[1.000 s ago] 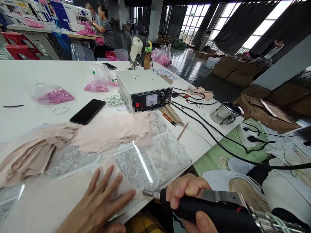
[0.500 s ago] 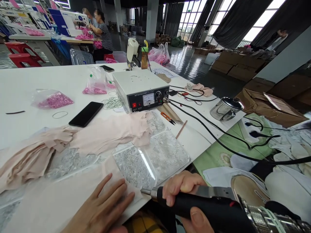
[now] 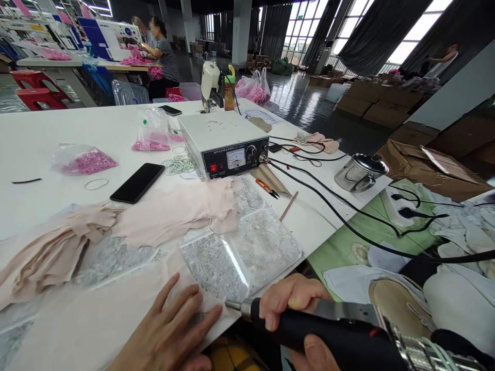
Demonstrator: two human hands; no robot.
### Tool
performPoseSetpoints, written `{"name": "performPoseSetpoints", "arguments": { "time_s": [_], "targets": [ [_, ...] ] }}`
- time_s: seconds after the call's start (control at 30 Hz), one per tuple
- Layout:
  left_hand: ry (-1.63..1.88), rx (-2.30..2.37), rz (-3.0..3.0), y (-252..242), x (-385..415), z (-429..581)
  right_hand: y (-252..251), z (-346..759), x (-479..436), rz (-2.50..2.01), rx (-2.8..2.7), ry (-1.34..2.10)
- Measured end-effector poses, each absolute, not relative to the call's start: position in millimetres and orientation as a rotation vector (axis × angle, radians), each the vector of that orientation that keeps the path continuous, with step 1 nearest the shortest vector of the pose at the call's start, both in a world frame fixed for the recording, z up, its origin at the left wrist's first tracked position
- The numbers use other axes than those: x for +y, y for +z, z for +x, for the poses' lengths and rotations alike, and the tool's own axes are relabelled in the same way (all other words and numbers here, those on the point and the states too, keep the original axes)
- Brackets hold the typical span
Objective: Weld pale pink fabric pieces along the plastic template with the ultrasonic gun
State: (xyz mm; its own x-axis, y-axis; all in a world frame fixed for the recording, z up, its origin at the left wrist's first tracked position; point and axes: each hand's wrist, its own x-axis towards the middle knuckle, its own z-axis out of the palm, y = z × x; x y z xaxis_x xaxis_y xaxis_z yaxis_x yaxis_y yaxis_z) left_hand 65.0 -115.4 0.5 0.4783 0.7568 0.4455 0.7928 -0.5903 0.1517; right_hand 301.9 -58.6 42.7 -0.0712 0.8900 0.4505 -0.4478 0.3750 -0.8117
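1. Stretching across most of my view, the white worktop carries everything near me; a glossy stone-patterned mat covers its near part.
2. My pale pink fabric piece lies flat on that mat at the near edge, reaching off to the left. Bunched fabric crowds it on the far left side, and a flat layered stack takes up the mat's far side.
3. Behind the stack stands the control box, hiding part of the worktop. From its front, a black cable runs right, over the edge, passing beyond my right hand.
4. I have the right hand wrapped around a black handpiece. Its metal tip points left at the fabric piece's corner; whether they touch, I cannot tell.
5. The left hand lies palm down on the fabric piece, fingers slightly spread, covering part of it, one fingertip just beside the metal tip.
6. Two plastic bags of pink bits sit left of the control box; a metal mug stands near the right edge.
7. A black phone lies just beside the stack.
8. Orange snips and a thin brown stick lie right of the stack.
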Motion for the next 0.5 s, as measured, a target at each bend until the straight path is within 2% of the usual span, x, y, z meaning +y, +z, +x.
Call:
{"name": "performPoseSetpoints", "arguments": {
  "time_s": [0.33, 0.5],
  "targets": [
    [-0.715, -1.384, -2.641, 0.2, -113.7, 65.2, 41.2, 300.3, -60.9, -0.465, -1.198, 1.293],
    [-0.735, -1.365, -2.645, -3.9, -113.9, 65.6, 38.1, 296.0, -61.3, -0.497, -1.184, 1.241]
  ]
}}
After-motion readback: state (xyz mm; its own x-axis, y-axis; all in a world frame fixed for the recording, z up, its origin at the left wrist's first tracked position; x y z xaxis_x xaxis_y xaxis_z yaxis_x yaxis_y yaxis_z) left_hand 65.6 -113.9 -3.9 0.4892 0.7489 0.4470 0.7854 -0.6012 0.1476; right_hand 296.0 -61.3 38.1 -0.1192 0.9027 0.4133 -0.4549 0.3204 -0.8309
